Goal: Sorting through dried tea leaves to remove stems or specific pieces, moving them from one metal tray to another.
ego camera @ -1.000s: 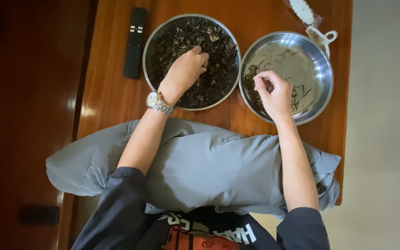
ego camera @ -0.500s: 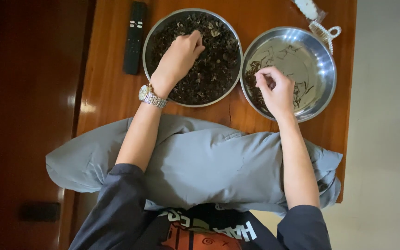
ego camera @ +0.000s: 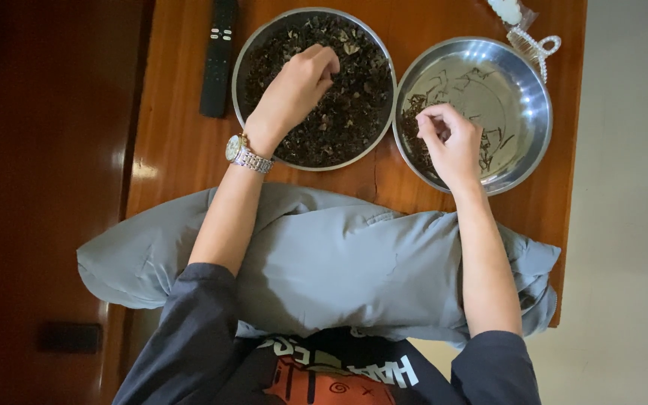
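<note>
Presently, from the left: a black remote (ego camera: 217, 56) lies on the wooden table (ego camera: 181, 142), just beside the full bowl (ego camera: 313, 88) and apart from both hands.

Left hand (ego camera: 292, 94): wrist bears a metal watch (ego camera: 243, 153). The hand sits inside the full bowl, fingers curled down and bunched into the dark dried leaves (ego camera: 354, 105). It appears to be pinching at them; whether any piece is actually gripped cannot be told, as the fingertips are buried.

Full bowl: round, steel, heaped nearly rim to rim with the dark leaves.

Right hand (ego camera: 451, 142): held over the near left part of the second bowl (ego camera: 523, 112), fingers drawn together toward the thumb, nearly closed. Something small may be between them; the picture is too coarse to confirm.

Second bowl: round, steel, touching or almost touching the first. Only a thin scatter of stems and bits (ego camera: 423, 120) lies in it, mostly on its left side; much of the bottom is bare metal.

Beyond it, at the table's far right corner, a clear plastic clip (ego camera: 535, 46) and a small white item.

Both forearms rest on a grey pillow (ego camera: 339, 262) at the table's near edge.

Assessment: sorting looks at an early stage. Little has been moved across; the bulk of the leaves remains in the full bowl
</note>
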